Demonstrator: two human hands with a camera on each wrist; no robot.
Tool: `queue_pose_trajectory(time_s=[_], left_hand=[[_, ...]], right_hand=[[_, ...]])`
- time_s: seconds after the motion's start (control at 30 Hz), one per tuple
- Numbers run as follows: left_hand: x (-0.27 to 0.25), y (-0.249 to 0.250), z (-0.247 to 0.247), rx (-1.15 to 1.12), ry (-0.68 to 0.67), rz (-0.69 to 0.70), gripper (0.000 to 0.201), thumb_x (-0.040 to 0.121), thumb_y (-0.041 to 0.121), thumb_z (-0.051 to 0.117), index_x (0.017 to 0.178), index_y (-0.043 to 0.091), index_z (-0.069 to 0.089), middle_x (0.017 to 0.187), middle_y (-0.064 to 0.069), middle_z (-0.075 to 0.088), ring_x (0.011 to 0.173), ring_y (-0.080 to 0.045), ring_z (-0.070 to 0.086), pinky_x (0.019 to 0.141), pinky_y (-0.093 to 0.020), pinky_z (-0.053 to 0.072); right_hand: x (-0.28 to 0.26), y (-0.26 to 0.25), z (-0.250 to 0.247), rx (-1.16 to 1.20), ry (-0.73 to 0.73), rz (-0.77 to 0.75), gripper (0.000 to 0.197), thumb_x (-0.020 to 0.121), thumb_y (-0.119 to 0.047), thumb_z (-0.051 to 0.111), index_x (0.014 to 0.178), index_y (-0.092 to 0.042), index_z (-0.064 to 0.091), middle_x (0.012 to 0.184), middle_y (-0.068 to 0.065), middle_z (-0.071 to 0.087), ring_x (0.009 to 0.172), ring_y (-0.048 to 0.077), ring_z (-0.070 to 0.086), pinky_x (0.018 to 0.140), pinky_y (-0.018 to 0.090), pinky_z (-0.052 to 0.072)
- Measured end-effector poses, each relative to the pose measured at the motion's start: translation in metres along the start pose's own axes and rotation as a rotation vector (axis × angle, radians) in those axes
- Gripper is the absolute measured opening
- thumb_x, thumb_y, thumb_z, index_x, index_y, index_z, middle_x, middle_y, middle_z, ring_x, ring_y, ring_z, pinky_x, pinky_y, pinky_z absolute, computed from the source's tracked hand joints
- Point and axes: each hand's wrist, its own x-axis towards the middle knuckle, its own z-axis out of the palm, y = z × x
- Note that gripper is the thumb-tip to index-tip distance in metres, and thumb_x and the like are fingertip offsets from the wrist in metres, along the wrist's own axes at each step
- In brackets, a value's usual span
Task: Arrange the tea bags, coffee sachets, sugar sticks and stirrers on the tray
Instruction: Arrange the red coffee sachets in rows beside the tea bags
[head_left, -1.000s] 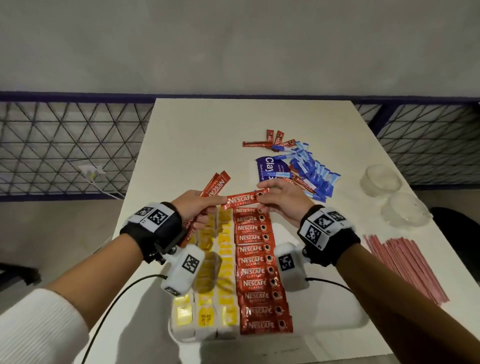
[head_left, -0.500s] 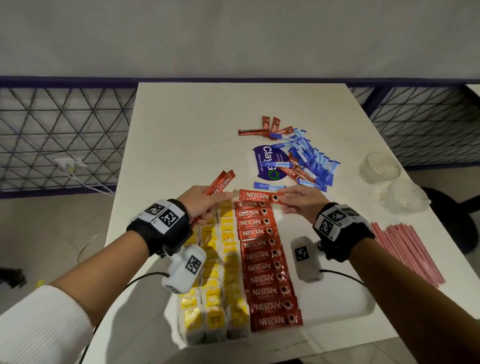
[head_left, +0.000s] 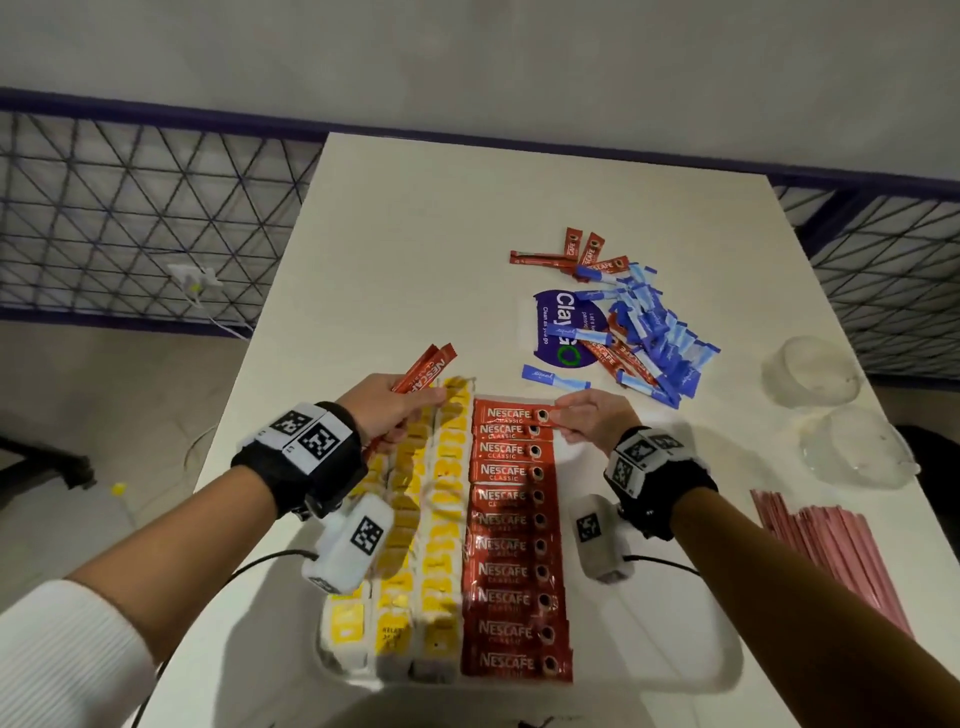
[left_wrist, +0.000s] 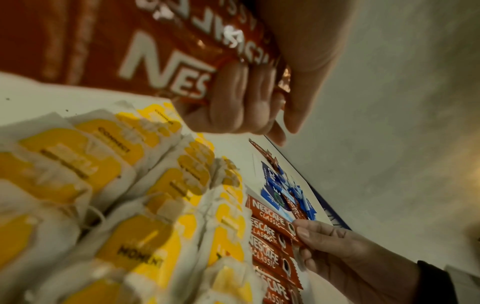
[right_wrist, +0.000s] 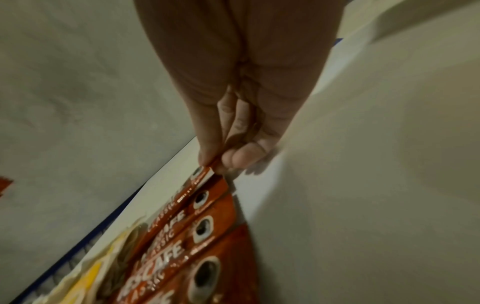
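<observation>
A white tray holds rows of yellow tea bags on its left and a column of red coffee sachets beside them. My right hand pinches the right end of the topmost coffee sachet, which lies at the far end of the column; the pinch shows on the sachet in the right wrist view. My left hand grips a bunch of spare coffee sachets above the tea bags, seen close as sachets. Blue sugar sticks and pink stirrers lie on the table.
A blue round label lies under the loose pile, with more coffee sachets behind it. Two clear plastic bowls stand at the right edge. A metal mesh fence runs behind the white table.
My right hand has carried the single sachet down from mid-air and laid it at the far end of the red column. My left hand stays over the tea bags with its bunch.
</observation>
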Motion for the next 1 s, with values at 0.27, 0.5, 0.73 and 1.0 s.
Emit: queue_pose_trajectory(time_s=[0.27,0.5,0.73,1.0], left_hand=[[-0.002,0.005,0.011,-0.012,0.003,-0.018,0.027,0.088,0.026,0.062,0.068,0.014,0.048,0.047,0.005,0.037,0.032,-0.007,0.028,0.034,-0.015,0.023],[-0.002,0.008,0.016,-0.023,0.024,-0.032,0.022,0.088,0.026,0.061,0.072,0.014,0.051,0.05,0.004,0.037,0.031,-0.006,0.028,0.033,-0.015,0.024],[-0.005,0.014,0.02,0.003,-0.041,-0.029,0.022,0.084,0.026,0.066,0.076,0.015,0.049,0.049,0.005,0.038,0.034,-0.007,0.028,0.034,-0.015,0.024],[-0.009,0.021,0.039,0.029,-0.188,-0.031,0.02,0.087,0.024,0.061,0.077,0.013,0.049,0.049,0.005,0.041,0.033,-0.007,0.029,0.036,-0.014,0.023]], right_hand=[[0.011,-0.001,0.0,-0.042,0.0,-0.044,0.017,0.081,-0.009,0.068,0.076,-0.019,0.055,0.072,0.005,0.061,0.064,0.016,0.053,0.062,0.024,0.047],[0.018,-0.003,0.001,-0.096,-0.004,-0.051,0.015,0.082,-0.014,0.069,0.084,-0.016,0.054,0.068,0.003,0.059,0.059,0.015,0.05,0.058,0.025,0.043],[0.014,-0.005,-0.002,-0.209,0.011,-0.078,0.018,0.085,-0.025,0.065,0.095,-0.014,0.054,0.072,0.001,0.053,0.053,0.015,0.044,0.048,0.024,0.036],[-0.033,-0.043,-0.007,-0.113,-0.257,-0.322,0.03,0.082,-0.033,0.066,0.11,-0.026,0.056,0.07,-0.003,0.056,0.053,0.005,0.052,0.056,0.02,0.047]])
